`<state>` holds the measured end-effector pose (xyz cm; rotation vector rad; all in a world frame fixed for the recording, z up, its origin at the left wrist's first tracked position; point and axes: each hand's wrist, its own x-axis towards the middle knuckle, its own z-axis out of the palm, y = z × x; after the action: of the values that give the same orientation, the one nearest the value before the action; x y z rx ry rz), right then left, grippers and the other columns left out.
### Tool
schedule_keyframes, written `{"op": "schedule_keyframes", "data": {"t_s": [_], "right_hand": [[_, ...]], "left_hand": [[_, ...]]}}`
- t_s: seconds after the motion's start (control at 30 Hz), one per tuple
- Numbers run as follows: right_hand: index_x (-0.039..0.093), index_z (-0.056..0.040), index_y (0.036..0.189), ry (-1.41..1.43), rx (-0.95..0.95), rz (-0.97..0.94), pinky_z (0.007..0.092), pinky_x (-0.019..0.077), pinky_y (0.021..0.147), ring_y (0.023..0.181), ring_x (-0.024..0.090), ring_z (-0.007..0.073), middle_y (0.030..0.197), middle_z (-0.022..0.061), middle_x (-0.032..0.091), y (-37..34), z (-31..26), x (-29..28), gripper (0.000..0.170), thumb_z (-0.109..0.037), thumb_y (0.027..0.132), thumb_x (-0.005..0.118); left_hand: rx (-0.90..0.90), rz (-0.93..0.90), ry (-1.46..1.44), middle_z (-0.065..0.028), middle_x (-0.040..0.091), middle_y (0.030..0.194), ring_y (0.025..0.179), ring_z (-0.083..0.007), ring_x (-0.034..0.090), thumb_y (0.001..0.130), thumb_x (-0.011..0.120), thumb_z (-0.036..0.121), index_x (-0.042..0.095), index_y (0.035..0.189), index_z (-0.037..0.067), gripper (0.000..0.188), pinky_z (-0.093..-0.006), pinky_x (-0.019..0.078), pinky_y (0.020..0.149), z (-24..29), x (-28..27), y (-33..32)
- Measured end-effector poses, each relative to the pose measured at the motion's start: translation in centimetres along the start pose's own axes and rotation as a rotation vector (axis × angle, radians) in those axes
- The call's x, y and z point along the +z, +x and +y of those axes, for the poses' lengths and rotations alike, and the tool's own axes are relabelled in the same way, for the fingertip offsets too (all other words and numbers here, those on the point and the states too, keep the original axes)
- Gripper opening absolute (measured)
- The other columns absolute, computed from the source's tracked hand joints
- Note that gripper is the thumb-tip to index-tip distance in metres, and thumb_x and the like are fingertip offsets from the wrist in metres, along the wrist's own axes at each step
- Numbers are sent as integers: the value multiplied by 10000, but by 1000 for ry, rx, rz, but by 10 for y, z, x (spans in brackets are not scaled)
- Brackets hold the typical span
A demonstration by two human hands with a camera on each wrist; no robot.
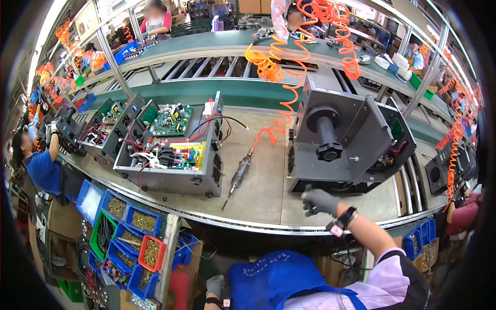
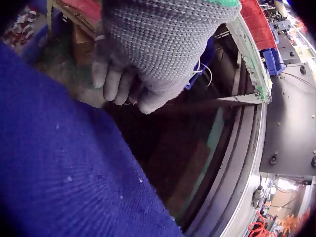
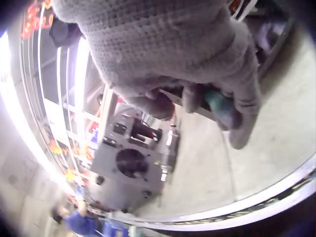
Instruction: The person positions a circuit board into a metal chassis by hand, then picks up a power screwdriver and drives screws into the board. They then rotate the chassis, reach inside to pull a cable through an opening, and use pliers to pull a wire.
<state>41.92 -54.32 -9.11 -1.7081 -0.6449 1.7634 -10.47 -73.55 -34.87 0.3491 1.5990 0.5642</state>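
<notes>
My gloved right hand (image 1: pixel 319 201) is at the lower front edge of a dark grey machine housing (image 1: pixel 305 170), its fingers bent. In the right wrist view those fingers (image 3: pixel 242 121) hang over the pale bench top, overlapping a dark edge; nothing shows gripped in them. The housing stands upright and carries a spool holder (image 1: pixel 326 135) with a black knob. Low beside the blue apron (image 1: pixel 274 274), my gloved left hand (image 1: pixel 215 285) hangs below the bench; its fingers (image 2: pixel 112 88) are loosely bent around nothing. Left of the housing lies an air screwdriver (image 1: pixel 241 173) on an orange coiled hose.
An opened machine (image 1: pixel 175 181) with circuit boards and wires stands left on the bench (image 1: pixel 258 206). Blue, green and red bins (image 1: pixel 151 253) of screws sit below the bench edge. Orange coiled hoses (image 1: pixel 297 77) hang overhead. Another person (image 1: pixel 44 165) works at far left.
</notes>
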Motion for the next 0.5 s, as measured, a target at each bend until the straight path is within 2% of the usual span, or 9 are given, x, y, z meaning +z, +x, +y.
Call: {"op": "schedule_keyframes", "data": {"t_s": [0.07,0.1,0.17,0.2,0.23,0.3,0.33,0.43,0.5], "right_hand": [[582,-33,926,214,165,-95,541,559,755,843,622,288,887,122,585,-1,-23,-6,243,-264,871,632],[582,-15,908,182,174,-107,538,574,732,812,625,293,886,133,584,1,-25,-7,205,-214,873,612],[573,4,909,29,124,-1,516,595,693,783,626,290,878,142,581,6,-18,0,186,-174,863,602],[556,16,926,-22,58,49,493,609,645,749,622,270,869,137,569,9,-9,4,180,-144,853,596],[539,9,935,-52,-31,123,449,607,635,740,616,243,844,122,559,12,10,8,170,-121,836,587],[522,0,936,-168,-330,201,406,600,640,727,599,208,834,98,540,23,47,15,163,-96,814,573],[546,-46,955,-285,-384,294,357,556,648,769,601,208,855,81,562,35,63,14,168,-131,812,570],[545,-48,944,-458,-540,363,378,571,667,799,595,207,850,83,550,60,87,3,170,-137,805,583],[548,-46,927,-218,-319,205,409,585,685,798,595,223,835,94,549,37,58,9,157,-150,816,589]], "left_hand": [[10,4,16,-45,647,780,621,-130,588,862,671,146,666,1038,-11,236,-265,471,547,0,0,3],[16,5,20,-38,643,758,600,-122,576,858,680,147,675,1018,-17,230,-255,462,537,0,2,4],[29,52,41,-39,645,766,605,-120,578,864,675,144,674,1020,-19,225,-255,462,539,23,15,-17],[30,76,51,-39,646,770,608,-119,579,868,672,142,674,1021,-20,222,-254,463,540,28,19,-25],[-7,-14,-14,-41,647,775,614,-120,583,870,668,142,674,1022,-21,223,-255,464,543,14,9,-13],[-64,-197,-145,-44,650,785,627,-122,591,875,659,143,673,1025,-24,224,-256,468,549,-26,-23,34],[-79,-164,-127,-44,650,786,630,-122,592,875,659,146,673,1025,-22,226,-257,469,550,-34,-25,37],[-84,-32,-19,-39,645,791,639,-133,595,882,651,144,667,1016,6,194,-268,468,550,-38,-29,37],[-38,94,113,-28,636,794,648,-151,596,893,638,129,652,995,58,126,-285,458,541,11,0,-14]]}}
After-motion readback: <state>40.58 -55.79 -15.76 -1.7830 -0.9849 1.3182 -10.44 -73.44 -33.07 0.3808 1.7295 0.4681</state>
